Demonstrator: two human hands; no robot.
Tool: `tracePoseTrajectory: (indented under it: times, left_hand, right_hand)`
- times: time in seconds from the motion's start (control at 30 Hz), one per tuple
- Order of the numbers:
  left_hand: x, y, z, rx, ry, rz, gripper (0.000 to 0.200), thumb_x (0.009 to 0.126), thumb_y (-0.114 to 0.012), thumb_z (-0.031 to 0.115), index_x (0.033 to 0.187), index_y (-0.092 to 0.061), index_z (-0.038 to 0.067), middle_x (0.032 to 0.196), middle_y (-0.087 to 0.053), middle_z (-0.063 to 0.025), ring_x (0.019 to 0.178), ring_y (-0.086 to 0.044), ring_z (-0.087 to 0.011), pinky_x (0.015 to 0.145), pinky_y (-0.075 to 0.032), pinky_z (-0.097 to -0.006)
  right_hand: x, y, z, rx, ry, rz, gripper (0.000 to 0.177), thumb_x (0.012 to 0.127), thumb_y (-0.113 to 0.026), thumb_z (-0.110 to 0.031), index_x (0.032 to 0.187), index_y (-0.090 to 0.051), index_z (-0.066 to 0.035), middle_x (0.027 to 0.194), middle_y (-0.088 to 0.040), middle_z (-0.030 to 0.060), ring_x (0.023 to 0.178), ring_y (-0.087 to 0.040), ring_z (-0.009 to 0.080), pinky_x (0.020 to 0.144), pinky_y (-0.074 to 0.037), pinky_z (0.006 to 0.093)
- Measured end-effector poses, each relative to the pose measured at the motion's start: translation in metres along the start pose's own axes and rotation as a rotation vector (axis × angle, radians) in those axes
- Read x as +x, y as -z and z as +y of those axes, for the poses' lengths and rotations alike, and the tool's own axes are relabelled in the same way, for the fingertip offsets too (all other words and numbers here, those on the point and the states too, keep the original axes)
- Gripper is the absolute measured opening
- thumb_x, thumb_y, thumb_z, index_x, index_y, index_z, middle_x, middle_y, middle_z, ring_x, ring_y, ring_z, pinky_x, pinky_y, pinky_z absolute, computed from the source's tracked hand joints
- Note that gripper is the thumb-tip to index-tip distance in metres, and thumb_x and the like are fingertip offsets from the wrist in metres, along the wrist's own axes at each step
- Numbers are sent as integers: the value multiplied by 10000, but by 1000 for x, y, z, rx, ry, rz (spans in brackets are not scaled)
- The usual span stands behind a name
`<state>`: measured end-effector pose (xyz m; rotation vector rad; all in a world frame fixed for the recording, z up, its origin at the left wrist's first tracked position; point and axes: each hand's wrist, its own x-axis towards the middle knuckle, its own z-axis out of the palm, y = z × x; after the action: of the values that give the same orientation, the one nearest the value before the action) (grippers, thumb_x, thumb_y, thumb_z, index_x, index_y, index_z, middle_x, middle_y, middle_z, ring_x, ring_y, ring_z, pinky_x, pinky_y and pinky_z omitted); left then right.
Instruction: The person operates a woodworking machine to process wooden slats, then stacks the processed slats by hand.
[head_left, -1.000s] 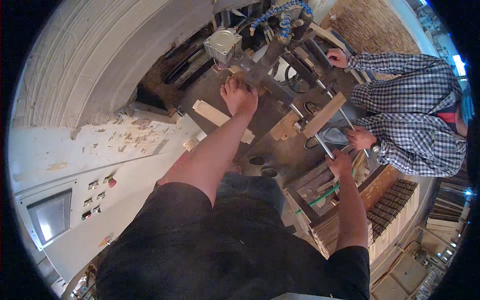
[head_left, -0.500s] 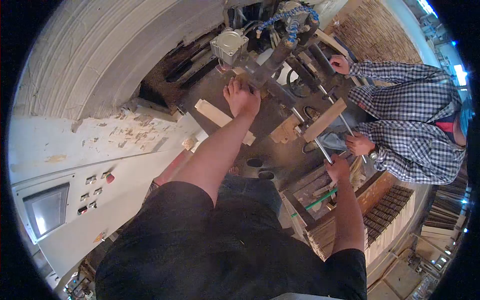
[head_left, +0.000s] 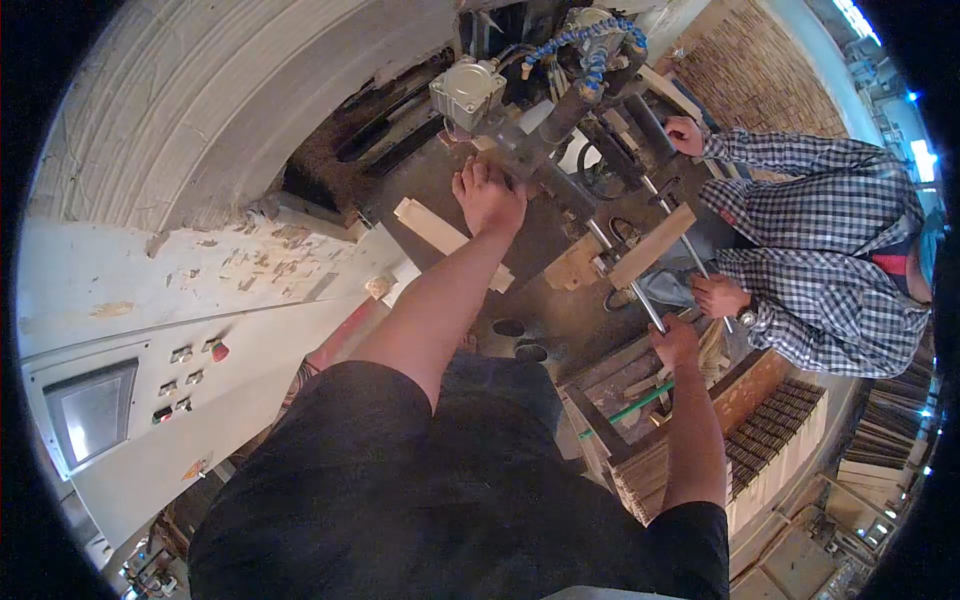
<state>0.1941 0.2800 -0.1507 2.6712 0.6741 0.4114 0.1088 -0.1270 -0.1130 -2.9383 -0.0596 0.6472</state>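
My left hand rests over the dark machine table, fingers slightly spread, beside the clamp head with its silver cylinder. Whatever lies beneath the palm is hidden. A pale wooden strip lies just below that hand, partly covered by my forearm. On the other side, my right hand is closed around the near end of a shiny metal rod. A wooden block sits across this rod and a second parallel rod.
A co-worker in a checked shirt stands opposite, one hand by the second rod. Stacked wood pieces are at my right. A control panel stands at left. Blue coiled hose hangs above the machine.
The view has shifted slightly. Both my hands keep their places on the machine and the rod, and the co-worker's hands stay about where they were.
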Motion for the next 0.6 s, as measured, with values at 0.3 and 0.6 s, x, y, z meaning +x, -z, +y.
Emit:
tracePoseTrajectory:
  times: [0.3, 0.6]
  left_hand:
    - [-1, 1, 0, -21, 0, 23, 566, 840, -640, 371, 1281, -607, 18, 1418, -495, -126, 1400, -370, -291, 1182, -220, -503]
    - [-1, 0, -1, 9, -16, 39, 580, 842, -640, 378, 1298, -599, 22, 1427, -494, -104, 1412, -357, -278, 1185, -218, -490]
  right_hand:
    - [3, -10, 8, -1, 96, 109, 331, 829, -684, -387, 813, -614, -64, 705, -627, 200, 719, -626, 423, 644, -471, 506]
    - [7, -9, 10, -106, 4, -18, 379, 847, -663, -449, 975, -644, -93, 881, -695, 208, 901, -661, 441, 796, -519, 538]
